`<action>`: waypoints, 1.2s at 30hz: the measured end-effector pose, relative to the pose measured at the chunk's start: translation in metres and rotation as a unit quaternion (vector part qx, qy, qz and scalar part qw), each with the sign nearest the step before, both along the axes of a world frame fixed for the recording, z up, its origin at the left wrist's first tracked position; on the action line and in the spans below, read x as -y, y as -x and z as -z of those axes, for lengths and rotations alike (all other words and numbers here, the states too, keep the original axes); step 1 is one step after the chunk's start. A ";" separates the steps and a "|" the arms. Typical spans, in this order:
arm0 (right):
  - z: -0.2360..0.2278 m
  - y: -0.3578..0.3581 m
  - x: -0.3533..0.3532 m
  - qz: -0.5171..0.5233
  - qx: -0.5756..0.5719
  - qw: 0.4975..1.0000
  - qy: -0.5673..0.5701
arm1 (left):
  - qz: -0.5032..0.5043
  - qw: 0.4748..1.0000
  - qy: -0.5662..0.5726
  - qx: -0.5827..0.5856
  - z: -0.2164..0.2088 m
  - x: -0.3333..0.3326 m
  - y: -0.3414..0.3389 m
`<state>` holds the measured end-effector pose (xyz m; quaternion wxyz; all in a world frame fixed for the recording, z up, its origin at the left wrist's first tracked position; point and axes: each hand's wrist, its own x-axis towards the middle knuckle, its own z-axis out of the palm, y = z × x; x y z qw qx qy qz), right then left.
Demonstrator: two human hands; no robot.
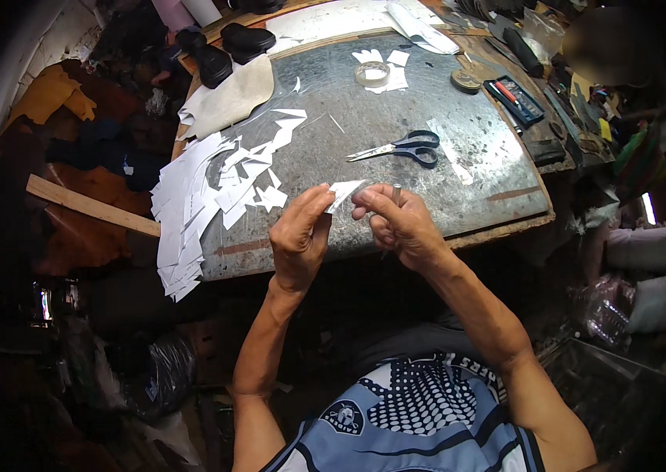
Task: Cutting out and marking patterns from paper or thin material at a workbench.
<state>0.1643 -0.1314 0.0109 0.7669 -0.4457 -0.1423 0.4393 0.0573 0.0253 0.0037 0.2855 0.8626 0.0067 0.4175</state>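
My left hand [298, 236] pinches a small folded-looking piece of white paper [343, 193] between thumb and fingers, above the near edge of the worktable. Close by on the right, my right hand [401, 223] is closed, its thumb and forefinger pressed together near the paper's edge. A slim pen-like tool [396, 189] pokes up between its fingers; its kind is unclear, and most of it is hidden. Beyond both hands lies a pair of scissors [400, 149] with dark blue handles, blades pointing left.
White paper scraps [223, 189] pile over the table's left side. A tape roll [372, 74], a second roll [466, 80] and a dark tray [514, 101] lie farther back. Black shoes [230, 51] stand at the far left; a wooden strip [89, 204] juts out left of the metal-topped table [333, 102].
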 end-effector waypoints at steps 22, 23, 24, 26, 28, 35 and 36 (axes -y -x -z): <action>0.019 0.035 0.001 0.005 -0.068 0.997 -0.026 | 0.000 0.999 0.032 0.018 0.029 0.029 0.022; 0.029 0.032 0.003 -0.033 -0.080 0.996 -0.036 | 0.016 0.999 0.046 0.013 0.031 0.031 0.023; 0.032 0.032 0.004 -0.033 -0.080 0.996 -0.034 | 0.016 0.999 0.048 0.012 0.033 0.034 0.023; 0.027 0.035 0.004 -0.001 -0.089 0.996 -0.029 | -0.006 0.993 0.113 0.036 0.034 0.042 0.026; 0.026 0.035 0.007 0.022 -0.102 0.994 -0.029 | 0.013 0.977 0.214 0.013 0.040 0.048 0.035; 0.036 0.047 0.030 0.056 -0.122 0.991 -0.020 | 0.081 0.822 0.561 -0.049 0.045 0.085 0.035; 0.037 0.049 0.035 0.061 -0.113 0.992 0.000 | 0.067 0.826 0.557 -0.055 0.051 0.083 0.033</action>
